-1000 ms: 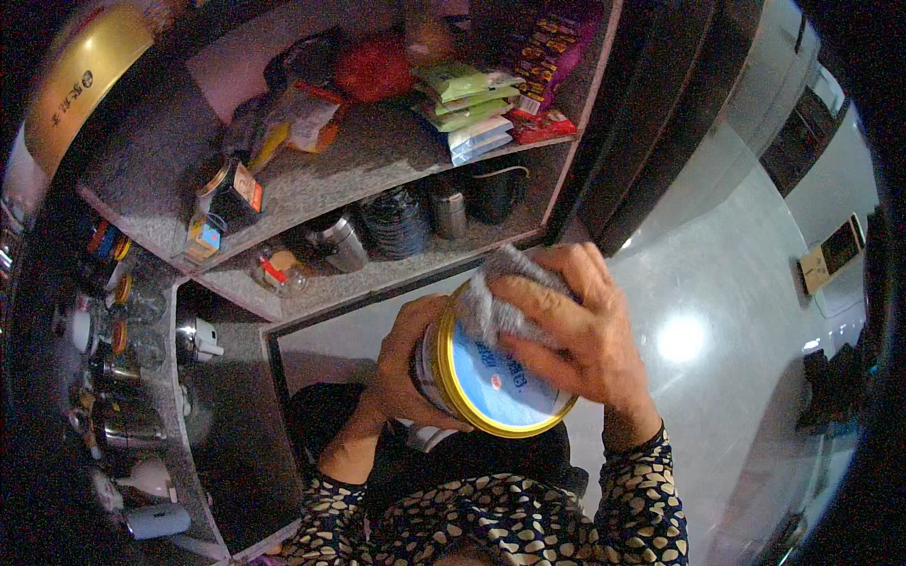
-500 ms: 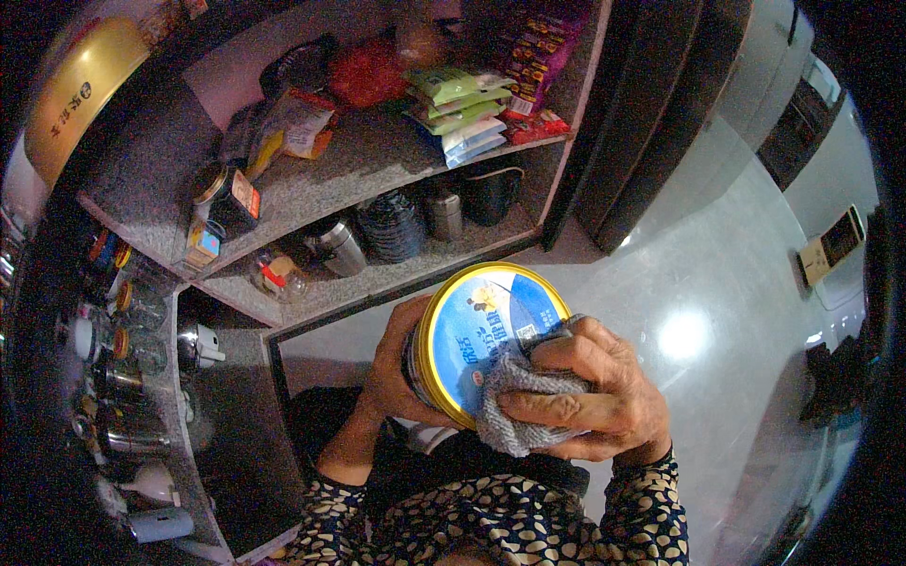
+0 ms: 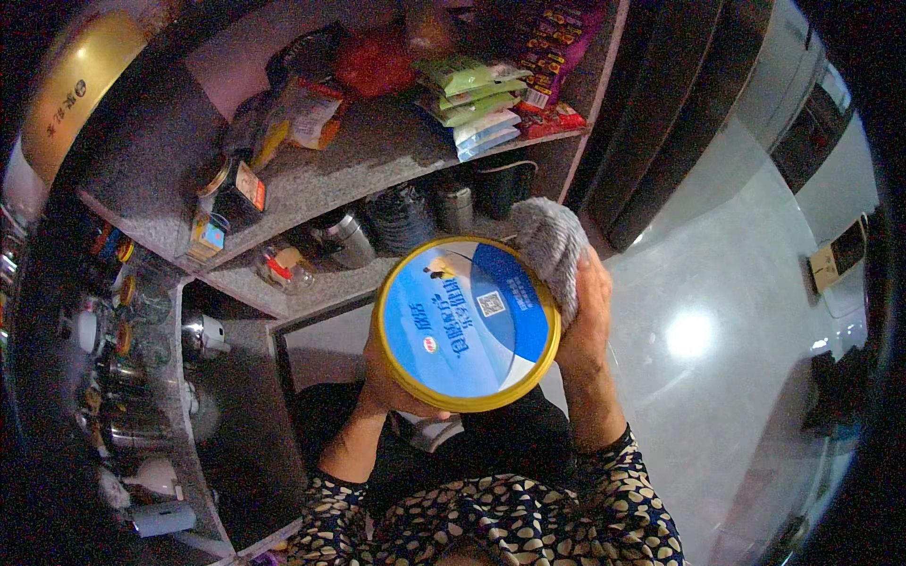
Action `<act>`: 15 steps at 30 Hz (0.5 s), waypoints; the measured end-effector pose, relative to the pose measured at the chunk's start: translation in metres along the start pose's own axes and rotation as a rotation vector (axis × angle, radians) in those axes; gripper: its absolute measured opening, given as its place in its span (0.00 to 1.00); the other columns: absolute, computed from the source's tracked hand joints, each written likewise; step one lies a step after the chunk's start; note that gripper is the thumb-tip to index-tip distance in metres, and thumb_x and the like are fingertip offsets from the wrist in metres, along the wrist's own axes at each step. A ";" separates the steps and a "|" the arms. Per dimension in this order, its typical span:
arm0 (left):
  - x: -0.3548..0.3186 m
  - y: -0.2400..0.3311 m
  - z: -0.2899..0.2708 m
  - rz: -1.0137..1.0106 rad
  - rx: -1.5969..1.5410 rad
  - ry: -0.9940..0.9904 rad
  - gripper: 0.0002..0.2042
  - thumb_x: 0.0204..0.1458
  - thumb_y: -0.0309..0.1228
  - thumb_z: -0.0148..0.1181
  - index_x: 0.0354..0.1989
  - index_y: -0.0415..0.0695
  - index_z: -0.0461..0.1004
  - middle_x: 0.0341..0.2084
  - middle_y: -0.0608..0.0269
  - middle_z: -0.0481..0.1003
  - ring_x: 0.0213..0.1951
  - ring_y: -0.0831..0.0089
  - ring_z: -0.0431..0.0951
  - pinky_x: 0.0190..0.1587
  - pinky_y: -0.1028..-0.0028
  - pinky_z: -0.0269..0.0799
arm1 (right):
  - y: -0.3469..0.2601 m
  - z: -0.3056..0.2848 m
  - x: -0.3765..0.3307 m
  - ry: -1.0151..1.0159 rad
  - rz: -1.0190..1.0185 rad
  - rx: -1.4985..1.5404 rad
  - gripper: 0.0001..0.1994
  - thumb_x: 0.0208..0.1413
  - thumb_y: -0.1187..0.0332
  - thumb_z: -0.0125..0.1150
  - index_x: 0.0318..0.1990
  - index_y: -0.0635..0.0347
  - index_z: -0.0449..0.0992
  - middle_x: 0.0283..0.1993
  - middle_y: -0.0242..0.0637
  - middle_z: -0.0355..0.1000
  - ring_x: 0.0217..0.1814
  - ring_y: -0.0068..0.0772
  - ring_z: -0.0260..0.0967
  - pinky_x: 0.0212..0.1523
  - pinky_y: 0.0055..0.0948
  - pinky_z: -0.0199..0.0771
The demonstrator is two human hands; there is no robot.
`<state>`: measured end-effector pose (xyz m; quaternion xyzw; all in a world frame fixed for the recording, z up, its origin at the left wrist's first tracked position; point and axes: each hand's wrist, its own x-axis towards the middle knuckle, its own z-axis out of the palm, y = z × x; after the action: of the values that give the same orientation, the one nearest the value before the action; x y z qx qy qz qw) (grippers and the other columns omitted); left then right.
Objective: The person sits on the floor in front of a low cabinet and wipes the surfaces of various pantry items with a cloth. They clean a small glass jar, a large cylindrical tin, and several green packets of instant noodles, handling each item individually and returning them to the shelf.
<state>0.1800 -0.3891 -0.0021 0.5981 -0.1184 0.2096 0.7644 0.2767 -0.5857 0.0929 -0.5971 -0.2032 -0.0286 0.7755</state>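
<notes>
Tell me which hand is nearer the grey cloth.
Right: the right hand holds the grey cloth; the left hand is across the blue-lidded container, at its lower left.

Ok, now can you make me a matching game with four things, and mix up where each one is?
Things
1. round tub
2. grey cloth
3. stack of packets
4. black container

Places
A. on the lower shelf, beside a silver flask
B. held by the left hand
C. on the upper shelf, near its front edge
D. in the right hand

Right pairs: 1-B, 2-D, 3-C, 4-A
</notes>
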 end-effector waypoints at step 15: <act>-0.025 -0.022 -0.027 -0.107 -0.342 0.194 0.53 0.19 0.44 0.79 0.60 0.44 0.57 0.56 0.56 0.62 0.57 0.60 0.62 0.59 0.59 0.58 | 0.024 0.033 -0.002 -0.322 0.254 0.175 0.17 0.60 0.58 0.46 0.43 0.62 0.73 0.36 0.31 0.71 0.39 0.21 0.64 0.41 0.25 0.67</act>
<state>0.1662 -0.3718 -0.0385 0.4422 -0.0461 0.2023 0.8726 0.2723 -0.5484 0.0771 -0.5453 -0.2490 0.1828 0.7793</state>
